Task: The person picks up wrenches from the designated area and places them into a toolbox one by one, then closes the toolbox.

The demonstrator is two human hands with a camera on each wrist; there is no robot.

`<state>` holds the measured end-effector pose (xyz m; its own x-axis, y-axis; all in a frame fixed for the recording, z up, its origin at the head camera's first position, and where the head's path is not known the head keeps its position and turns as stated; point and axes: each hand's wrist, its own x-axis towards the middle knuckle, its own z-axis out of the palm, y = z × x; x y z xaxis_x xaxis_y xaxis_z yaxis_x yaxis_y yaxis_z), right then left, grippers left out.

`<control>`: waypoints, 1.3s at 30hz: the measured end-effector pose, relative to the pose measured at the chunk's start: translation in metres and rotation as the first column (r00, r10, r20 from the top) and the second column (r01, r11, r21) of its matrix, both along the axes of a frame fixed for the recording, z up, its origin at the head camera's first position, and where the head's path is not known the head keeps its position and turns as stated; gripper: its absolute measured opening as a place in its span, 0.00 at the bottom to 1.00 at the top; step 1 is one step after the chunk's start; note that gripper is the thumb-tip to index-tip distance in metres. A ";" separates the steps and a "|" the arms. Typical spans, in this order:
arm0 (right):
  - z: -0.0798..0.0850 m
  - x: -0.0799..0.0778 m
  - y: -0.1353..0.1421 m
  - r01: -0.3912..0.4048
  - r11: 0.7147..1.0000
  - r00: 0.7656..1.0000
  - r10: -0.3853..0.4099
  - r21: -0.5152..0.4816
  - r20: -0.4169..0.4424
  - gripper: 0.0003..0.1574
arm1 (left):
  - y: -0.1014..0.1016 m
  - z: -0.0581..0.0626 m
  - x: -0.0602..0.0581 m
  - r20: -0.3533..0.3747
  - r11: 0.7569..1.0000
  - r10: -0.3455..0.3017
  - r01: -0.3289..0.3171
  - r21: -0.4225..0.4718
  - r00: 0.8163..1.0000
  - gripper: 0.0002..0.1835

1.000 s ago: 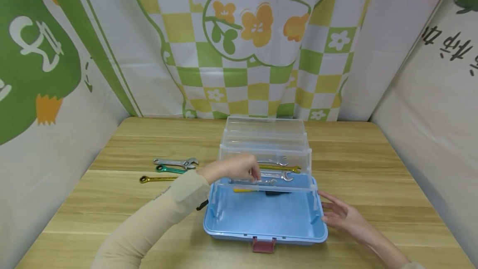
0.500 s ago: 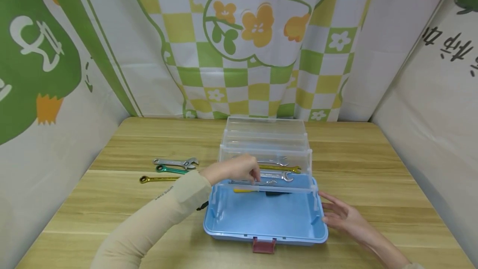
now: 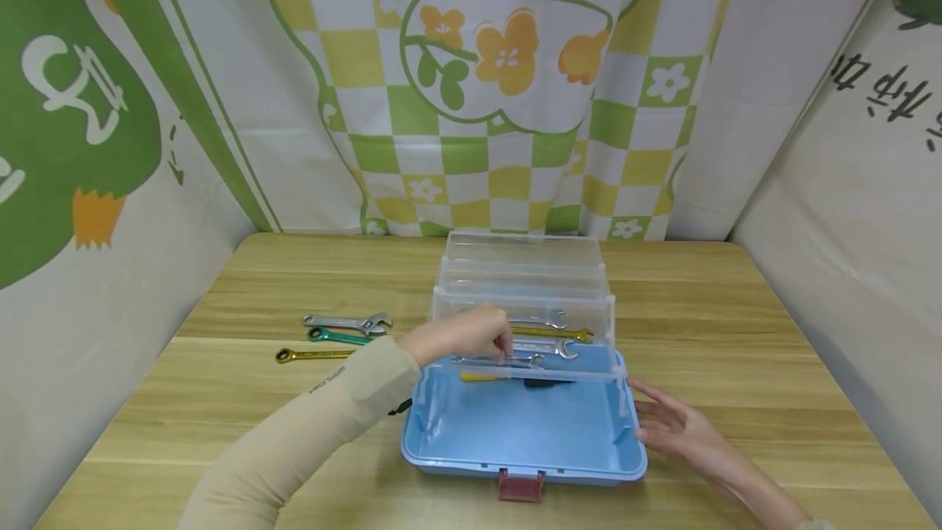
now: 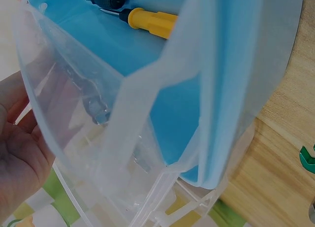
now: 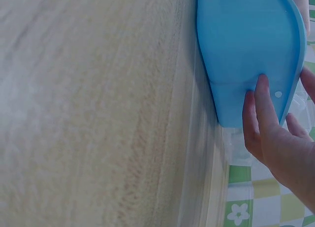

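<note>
A blue toolbox (image 3: pixel 522 432) lies open on the table, its clear tiered trays (image 3: pixel 526 264) raised at the back. My left hand (image 3: pixel 471 332) reaches into the lowest tray, and its curled fingers pinch a small silver open-end wrench (image 3: pixel 528 361) lying there. Behind it in the trays lie a larger silver wrench (image 3: pixel 562 348) and a gold wrench (image 3: pixel 574 334). Through clear plastic in the left wrist view, the small wrench (image 4: pixel 96 109) looks blurred. My right hand (image 3: pixel 680 432) rests against the toolbox's right side; in the right wrist view, its extended fingers (image 5: pixel 266 101) touch the blue wall.
Left of the toolbox lie an adjustable wrench (image 3: pixel 346 322), a green ratchet wrench (image 3: pixel 334 336) and a gold ratchet wrench (image 3: pixel 312 355), partly hidden by the left sleeve. A yellow-handled screwdriver (image 4: pixel 152 22) and a black-handled tool (image 4: pixel 109 0) lie inside the box. A maroon latch (image 3: pixel 520 485) projects in front.
The small wrench under my left fingers shifts slightly in the tray. Both hands and the toolbox stay in practically the same place.
</note>
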<state>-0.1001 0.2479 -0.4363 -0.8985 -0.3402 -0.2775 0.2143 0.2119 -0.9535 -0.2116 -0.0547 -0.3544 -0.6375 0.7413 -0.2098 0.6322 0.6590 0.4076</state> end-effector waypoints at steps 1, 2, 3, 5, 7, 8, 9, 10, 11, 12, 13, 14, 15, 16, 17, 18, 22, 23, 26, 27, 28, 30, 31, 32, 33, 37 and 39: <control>0.000 0.000 0.000 -0.001 1.000 1.000 0.001 -0.002 -0.001 0.45 | 0.000 0.000 0.000 -0.005 1.000 -0.004 0.004 0.002 1.000 0.05; -0.001 -0.001 0.000 -0.002 1.000 1.000 0.002 -0.003 -0.002 0.45 | 0.000 -0.001 0.000 -0.010 1.000 -0.008 0.008 0.003 1.000 0.05; -0.001 -0.001 0.001 -0.006 1.000 1.000 0.006 -0.007 -0.003 0.45 | 0.001 -0.001 -0.001 -0.016 1.000 -0.010 0.010 0.002 1.000 0.04; -0.002 -0.001 0.001 -0.015 1.000 1.000 0.015 -0.018 -0.005 0.44 | 0.001 -0.001 -0.001 -0.026 1.000 -0.011 0.011 -0.001 1.000 0.04; -0.003 -0.002 0.002 -0.025 0.999 1.000 0.025 -0.028 -0.008 0.43 | 0.001 -0.002 -0.001 -0.035 1.000 -0.011 0.011 -0.006 0.999 0.04; -0.003 -0.002 0.003 -0.031 0.999 0.999 0.031 -0.031 -0.009 0.43 | 0.000 -0.002 -0.001 -0.036 1.000 -0.008 0.008 -0.009 0.999 0.04; -0.004 -0.002 0.003 -0.035 0.999 0.999 0.035 -0.037 -0.009 0.42 | 0.000 -0.002 -0.001 -0.041 1.000 -0.008 0.008 -0.011 0.999 0.04; -0.004 -0.002 0.003 -0.038 0.998 0.999 0.038 -0.040 -0.009 0.42 | 0.000 -0.003 -0.002 -0.042 1.000 -0.009 0.009 -0.011 0.999 0.04; -0.003 -0.002 0.003 -0.039 0.998 0.999 0.039 -0.042 -0.010 0.42 | 0.000 -0.003 -0.002 -0.044 1.000 -0.011 0.010 -0.011 0.999 0.04; -0.003 -0.002 0.003 -0.041 0.998 0.999 0.040 -0.042 -0.011 0.42 | -0.001 -0.003 -0.002 -0.046 1.000 -0.014 0.014 -0.010 0.999 0.04; -0.003 -0.001 0.003 -0.040 0.998 0.999 0.039 -0.042 -0.011 0.42 | -0.001 -0.004 -0.002 -0.046 1.000 -0.016 0.016 -0.007 0.999 0.04; -0.002 -0.001 0.002 -0.039 0.998 0.999 0.039 -0.043 -0.010 0.42 | -0.001 -0.004 -0.002 -0.045 1.000 -0.018 0.018 -0.003 0.999 0.04; -0.002 -0.001 0.002 -0.036 0.998 0.999 0.036 -0.045 -0.007 0.42 | -0.002 -0.004 -0.002 -0.043 1.000 -0.021 0.022 0.005 0.999 0.04; -0.002 0.000 0.002 -0.041 0.998 0.999 0.040 -0.048 -0.011 0.42 | -0.002 -0.004 -0.002 -0.036 1.000 -0.022 0.023 0.014 0.999 0.04; -0.002 0.000 0.002 -0.038 0.998 0.999 0.038 -0.047 -0.010 0.42 | -0.003 -0.004 -0.002 -0.032 0.999 -0.025 0.026 0.021 0.999 0.05; -0.002 0.000 0.002 -0.042 0.998 0.999 0.041 -0.046 -0.015 0.42 | -0.004 -0.004 -0.002 -0.024 0.999 -0.024 0.025 0.033 0.999 0.05; -0.002 0.000 0.001 -0.036 0.998 0.999 0.036 -0.042 -0.007 0.42 | -0.008 -0.003 -0.001 0.015 0.998 -0.005 0.003 0.068 1.000 0.07; -0.002 0.000 0.001 -0.028 0.999 1.000 0.028 -0.039 0.002 0.43 | -0.009 -0.003 -0.001 0.022 0.997 0.003 -0.005 0.074 1.000 0.08; -0.001 0.001 0.001 -0.036 0.998 0.999 0.036 -0.044 -0.006 0.42 | -0.012 -0.002 0.000 0.030 0.995 0.016 -0.019 0.096 0.999 0.09; -0.001 0.001 0.001 -0.040 0.998 0.999 0.040 -0.046 -0.011 0.42 | -0.013 -0.001 0.000 0.025 0.994 0.010 -0.013 0.108 1.000 0.09; -0.001 0.001 0.001 -0.038 0.998 0.999 0.038 -0.046 -0.009 0.42 | -0.014 0.000 0.000 0.017 0.993 0.005 -0.007 0.118 1.000 0.09; -0.001 0.001 0.002 -0.041 0.998 0.999 0.041 -0.049 -0.015 0.42 | -0.017 0.002 0.001 0.003 0.990 -0.010 0.009 0.141 1.000 0.09; -0.001 0.001 0.002 -0.034 0.998 0.999 0.034 -0.044 -0.008 0.42 | -0.018 0.003 0.002 -0.001 0.988 -0.015 0.015 0.154 1.000 0.09; -0.001 0.001 0.002 -0.026 0.999 1.000 0.026 -0.039 -0.002 0.42 | -0.020 0.004 0.003 -0.001 0.985 -0.020 0.020 0.169 1.000 0.09; -0.001 0.000 0.001 -0.019 0.999 1.000 0.019 -0.034 0.004 0.42 | -0.022 0.004 0.004 -0.009 0.984 -0.023 0.024 0.179 1.000 0.09; -0.001 0.000 0.001 -0.015 1.000 1.000 0.015 -0.024 0.003 0.43 | -0.031 0.007 0.009 -0.029 0.976 -0.030 0.036 0.216 0.999 0.10; -0.001 0.000 0.001 -0.018 1.000 1.000 0.018 -0.026 -0.002 0.42 | -0.035 0.008 0.011 -0.046 0.972 -0.036 0.046 0.232 0.998 0.10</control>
